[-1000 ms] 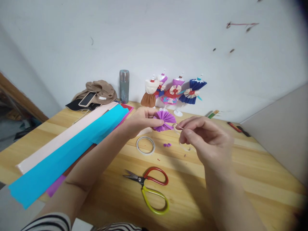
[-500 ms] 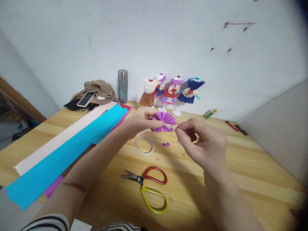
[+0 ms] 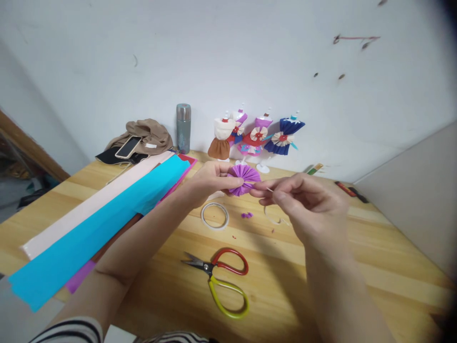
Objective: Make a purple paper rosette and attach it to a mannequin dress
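Observation:
Between the thumb and fingers of my left hand [image 3: 217,180] is a purple pleated paper rosette [image 3: 246,175], fanned out in a round. My right hand [image 3: 307,197] is closed in a pinch at the rosette's right edge, its fingertips on a thin pale strip [image 3: 269,189] that looks like tape backing. Below the hands lie a roll of white double-sided tape [image 3: 214,216] and a few purple paper scraps [image 3: 246,215]. Nearer to me, scissors [image 3: 207,267] with one red and one yellow handle rest with their blades a little apart.
Small dress forms in paper outfits [image 3: 257,136] stand along the wall, beside a grey thermos [image 3: 183,128]. Long paper sheets, a blue one [image 3: 107,224] on top, cover the left side. A phone [image 3: 128,147], brown cloth [image 3: 153,136] and box cutter [image 3: 345,188] lie farther back.
My right hand has shifted slightly right, and a pale strip now shows at its fingertips, with its fingers reaching to the rosette. The rosette's right-hand gap has closed into a fuller round.

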The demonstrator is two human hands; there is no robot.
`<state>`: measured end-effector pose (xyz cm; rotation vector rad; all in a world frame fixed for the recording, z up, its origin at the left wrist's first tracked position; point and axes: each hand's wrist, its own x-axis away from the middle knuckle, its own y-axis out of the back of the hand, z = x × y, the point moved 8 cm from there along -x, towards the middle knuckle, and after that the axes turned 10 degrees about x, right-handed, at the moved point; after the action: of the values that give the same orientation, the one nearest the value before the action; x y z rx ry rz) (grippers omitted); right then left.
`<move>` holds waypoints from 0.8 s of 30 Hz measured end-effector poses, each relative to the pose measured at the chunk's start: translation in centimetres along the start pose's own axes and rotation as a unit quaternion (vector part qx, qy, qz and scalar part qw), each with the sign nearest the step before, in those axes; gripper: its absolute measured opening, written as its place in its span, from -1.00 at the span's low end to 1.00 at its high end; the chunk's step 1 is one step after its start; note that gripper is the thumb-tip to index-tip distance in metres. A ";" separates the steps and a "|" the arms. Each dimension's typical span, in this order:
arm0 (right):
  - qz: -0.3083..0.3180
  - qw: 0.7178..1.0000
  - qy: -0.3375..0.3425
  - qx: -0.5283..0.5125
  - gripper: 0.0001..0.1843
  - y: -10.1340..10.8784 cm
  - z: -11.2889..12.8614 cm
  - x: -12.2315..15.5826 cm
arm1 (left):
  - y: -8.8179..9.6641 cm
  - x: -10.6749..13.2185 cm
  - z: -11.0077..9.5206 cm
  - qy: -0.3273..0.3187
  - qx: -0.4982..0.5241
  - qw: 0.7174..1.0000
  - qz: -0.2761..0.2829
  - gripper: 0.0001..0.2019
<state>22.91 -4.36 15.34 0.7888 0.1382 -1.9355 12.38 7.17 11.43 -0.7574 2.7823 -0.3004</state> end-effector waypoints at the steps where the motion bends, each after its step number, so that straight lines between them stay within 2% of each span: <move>1: 0.001 1.000 -0.003 -0.003 -0.81 0.1 -0.2 -0.1 | 0.0 0.0 -0.1 0.002 -0.005 1.000 0.002 -0.77; 4: -0.006 1.000 -0.013 -0.008 -0.81 0.7 -0.7 -0.2 | 0.2 0.1 -0.1 0.012 -0.018 1.000 0.005 -0.73; 6: 0.010 1.000 0.004 -0.004 -0.82 0.7 -0.4 -0.1 | 0.5 0.1 0.0 0.016 -0.016 1.000 0.000 -0.71; 9: 0.069 0.993 0.091 0.031 -0.84 -0.2 1.3 0.3 | 0.8 0.0 0.1 0.018 0.003 1.000 -0.015 -0.71; 12: 0.113 0.971 0.184 0.104 -0.82 -1.1 2.9 1.0 | 0.8 0.0 0.2 0.027 0.024 0.999 -0.025 -0.71; 17: 0.143 0.931 0.244 0.231 -0.79 -2.2 3.4 1.5 | 0.8 0.0 0.2 0.026 0.039 0.999 -0.027 -0.74; 19: 0.168 0.933 0.226 0.225 -0.81 -2.6 3.0 1.4 | 1.0 0.0 0.2 0.019 0.036 0.998 -0.039 -0.73; 20: 0.179 0.942 0.196 0.205 -0.82 -2.6 2.6 1.3 | 1.2 0.0 0.2 0.017 0.037 0.998 -0.045 -0.72; 22: 0.164 0.972 0.092 0.137 -0.83 -2.1 1.1 0.6 | 1.4 -0.1 0.1 0.010 0.045 0.997 -0.056 -0.69; 24: 0.118 0.992 -0.039 0.037 -0.78 -1.3 -0.9 0.0 | 1.5 -0.1 -0.1 -0.006 0.054 0.997 -0.063 -0.67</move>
<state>22.27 -3.31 14.35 0.7419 -0.0719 -1.7515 11.76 8.46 11.15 -0.9053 2.6882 -0.4635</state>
